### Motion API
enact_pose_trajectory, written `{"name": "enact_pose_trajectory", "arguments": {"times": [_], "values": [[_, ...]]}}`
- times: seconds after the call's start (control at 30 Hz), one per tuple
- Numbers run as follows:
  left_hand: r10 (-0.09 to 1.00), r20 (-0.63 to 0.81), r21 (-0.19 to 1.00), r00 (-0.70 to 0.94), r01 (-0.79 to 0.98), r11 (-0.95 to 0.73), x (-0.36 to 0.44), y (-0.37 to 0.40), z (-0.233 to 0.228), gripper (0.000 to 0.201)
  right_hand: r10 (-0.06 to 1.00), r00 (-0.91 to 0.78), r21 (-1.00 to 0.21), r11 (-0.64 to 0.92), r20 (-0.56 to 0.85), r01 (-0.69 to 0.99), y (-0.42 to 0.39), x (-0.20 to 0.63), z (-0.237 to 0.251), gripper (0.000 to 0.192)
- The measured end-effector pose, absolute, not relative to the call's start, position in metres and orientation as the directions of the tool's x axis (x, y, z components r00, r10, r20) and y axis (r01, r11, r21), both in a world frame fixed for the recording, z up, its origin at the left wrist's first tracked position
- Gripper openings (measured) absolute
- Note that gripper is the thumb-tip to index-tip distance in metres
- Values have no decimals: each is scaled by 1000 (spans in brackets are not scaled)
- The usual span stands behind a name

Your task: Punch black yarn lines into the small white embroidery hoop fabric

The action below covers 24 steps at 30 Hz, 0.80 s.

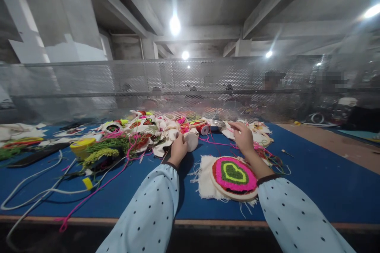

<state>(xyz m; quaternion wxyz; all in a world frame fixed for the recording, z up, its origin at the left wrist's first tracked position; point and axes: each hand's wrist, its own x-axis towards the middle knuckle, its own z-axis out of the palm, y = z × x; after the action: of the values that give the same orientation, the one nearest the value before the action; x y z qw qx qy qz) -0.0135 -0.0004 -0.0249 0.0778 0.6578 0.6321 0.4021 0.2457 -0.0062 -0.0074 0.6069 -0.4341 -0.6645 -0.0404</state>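
My left hand (pixel 179 149) is closed at the side of a pale object with a round, flat end (pixel 191 141); its exact kind is unclear. Over the blue table, my right hand (pixel 243 137) has its fingers stretched out to the left, and no held thing shows. Below that hand lies an embroidery hoop (pixel 213 180) on white frayed cloth (pixel 205 184), with a tufted pink, green and yellow heart design (pixel 234 174). Beyond the hands, a red thread spool (pixel 204 129) lies beside a shiny metal bowl (pixel 217 125). Pink yarn (pixel 218 143) runs between the hands.
Heaped cloth pieces and yarn (pixel 145 126) spread across the table's back. At left are a yellow cup (pixel 82 148), a long black object (pixel 38 155) and a looping white cord (pixel 44 191). A perforated metal screen (pixel 178 75) stands behind, with people beyond it.
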Motion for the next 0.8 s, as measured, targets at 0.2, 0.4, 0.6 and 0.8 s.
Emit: {"name": "enact_pose_trajectory", "arguments": {"times": [0.2, 0.4, 0.6, 0.8], "values": [[934, 337, 582, -119, 806, -108, -13, 3, -28, 28, 375, 247, -446, 674, 894, 589, -10, 251, -4, 23], [978, 160, 865, -132, 497, -74, -7, 14, -39, 39, 487, 56, -450, 748, 871, 488, -25, 224, -4, 26], [969, 229, 777, -96, 617, -122, -7, 12, -39, 39, 499, -122, -401, 800, 858, 446, -37, 194, -11, 24], [908, 418, 638, 25, 704, -313, -7, 8, -35, 39, 493, -182, -366, 804, 850, 469, -40, 192, -11, 23]]}}
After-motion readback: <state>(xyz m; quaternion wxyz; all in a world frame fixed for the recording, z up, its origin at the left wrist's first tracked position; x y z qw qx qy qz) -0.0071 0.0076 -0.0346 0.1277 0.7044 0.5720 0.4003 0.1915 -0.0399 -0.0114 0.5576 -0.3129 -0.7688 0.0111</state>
